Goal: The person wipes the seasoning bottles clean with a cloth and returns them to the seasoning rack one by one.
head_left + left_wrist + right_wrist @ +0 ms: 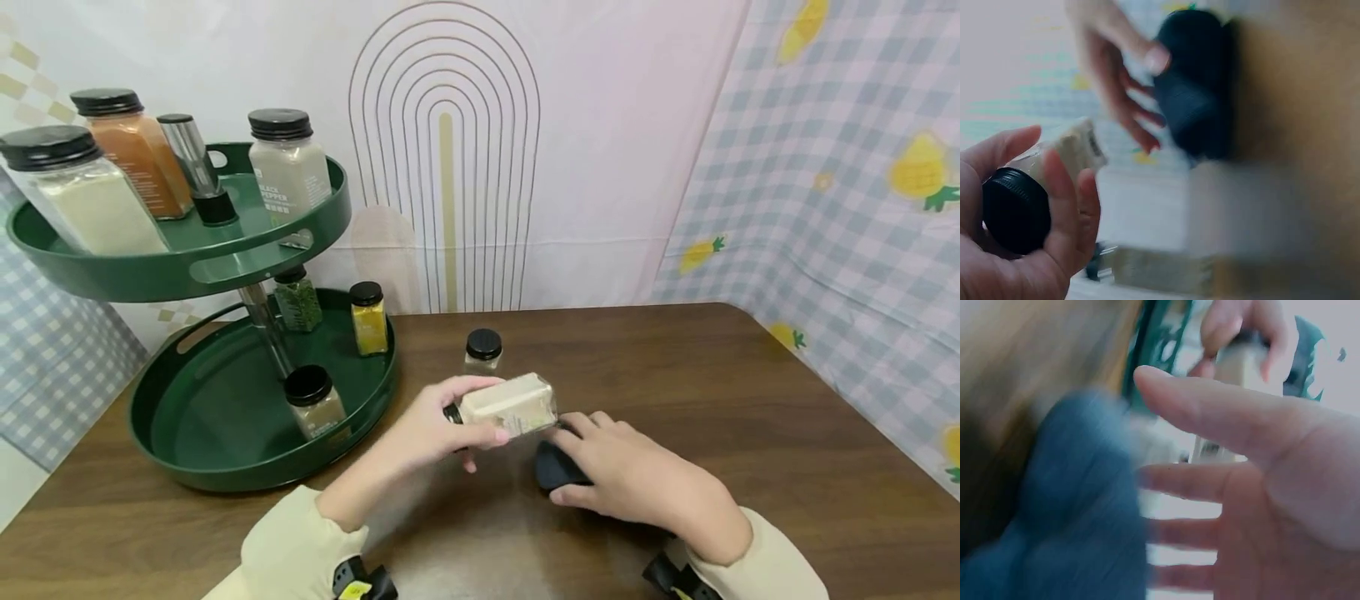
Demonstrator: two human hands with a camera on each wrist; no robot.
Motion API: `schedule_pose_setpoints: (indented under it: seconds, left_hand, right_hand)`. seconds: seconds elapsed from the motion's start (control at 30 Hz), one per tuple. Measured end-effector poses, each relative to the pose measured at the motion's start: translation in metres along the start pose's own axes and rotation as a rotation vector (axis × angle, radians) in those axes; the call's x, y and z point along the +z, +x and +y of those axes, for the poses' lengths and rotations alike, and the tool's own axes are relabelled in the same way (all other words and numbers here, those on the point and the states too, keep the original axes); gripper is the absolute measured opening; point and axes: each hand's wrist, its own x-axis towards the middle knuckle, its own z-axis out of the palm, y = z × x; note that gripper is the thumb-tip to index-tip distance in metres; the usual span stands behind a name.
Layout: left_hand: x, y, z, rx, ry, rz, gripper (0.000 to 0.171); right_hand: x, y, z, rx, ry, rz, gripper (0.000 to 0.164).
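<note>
My left hand (438, 429) grips a clear spice jar (517, 404) of pale powder, tipped on its side. Its black lid (1016, 209) sits within the curled fingers in the left wrist view. To the right, my right hand (630, 475) is at a dark blue, cloth-like bundle (557, 467) on the table. Its fingers look extended and spread in the right wrist view, thumb apart, with fingertips at the edge of the blurred bundle (1085, 487). Whether they press on it I cannot tell. Just behind the held jar stands another black-lidded jar (483, 346), partly hidden.
A two-tier green rack (262, 479) stands at the left. Its upper tray (150, 279) carries several large jars and a metal cylinder (197, 167). On the lower tier are a yellow jar (370, 321), a green-flecked jar (298, 304) and a pale jar (318, 408). Curtains hang behind the wooden table (750, 400).
</note>
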Motion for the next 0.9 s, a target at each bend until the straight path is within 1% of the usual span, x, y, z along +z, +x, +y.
schedule_pose_setpoints:
  seconds: [0.1, 0.17, 0.2, 0.23, 0.33, 0.43, 0.53, 0.63, 0.73, 0.8, 0.9]
  left_hand:
    - [-0.012, -0.008, 0.019, 0.0, 0.045, 0.099, 0.057]
    - [-0.02, -0.013, 0.031, 0.007, 0.063, 0.161, 0.058]
    - [-0.024, -0.016, 0.037, 0.016, 0.077, 0.19, 0.058]
    - [-0.028, -0.019, 0.042, 0.026, 0.094, 0.217, 0.057]
    - [-0.04, -0.03, 0.056, 0.071, 0.195, 0.286, 0.052]
    - [-0.052, -0.042, 0.067, 0.124, 0.358, 0.355, 0.048]
    - [-0.061, -0.054, 0.077, 0.149, 0.51, 0.428, 0.048]
    - [-0.069, -0.066, 0.085, 0.119, 0.623, 0.478, 0.048]
    - [-0.079, -0.075, 0.092, 0.053, 0.75, 0.501, 0.051]
    - [-0.086, -0.08, 0.095, -0.005, 0.841, 0.504, 0.058]
    - [-0.099, -0.087, 0.096, -0.1, 0.95, 0.488, 0.077]
  right_hand:
    - [-0.002, -0.001, -0.019, -0.17, -0.023, 0.059, 0.052]
    - [-0.003, 0.001, -0.033, -0.265, -0.045, 0.087, 0.048]
    - [-0.004, 0.004, -0.041, -0.294, -0.053, 0.087, 0.047]
    - [-0.005, 0.007, -0.048, -0.318, -0.066, 0.088, 0.047]
    - [-0.005, 0.021, -0.069, -0.371, -0.109, 0.089, 0.046]
    - [-0.004, 0.042, -0.09, -0.421, -0.131, 0.098, 0.045]
    - [0.0, 0.063, -0.111, -0.456, -0.134, 0.112, 0.047]
    - [0.005, 0.08, -0.128, -0.462, -0.148, 0.126, 0.049]
    - [0.009, 0.091, -0.142, -0.461, -0.165, 0.111, 0.05]
    - [0.012, 0.096, -0.151, -0.478, -0.177, 0.103, 0.049]
    - [0.016, 0.101, -0.16, -0.497, -0.186, 0.09, 0.049]
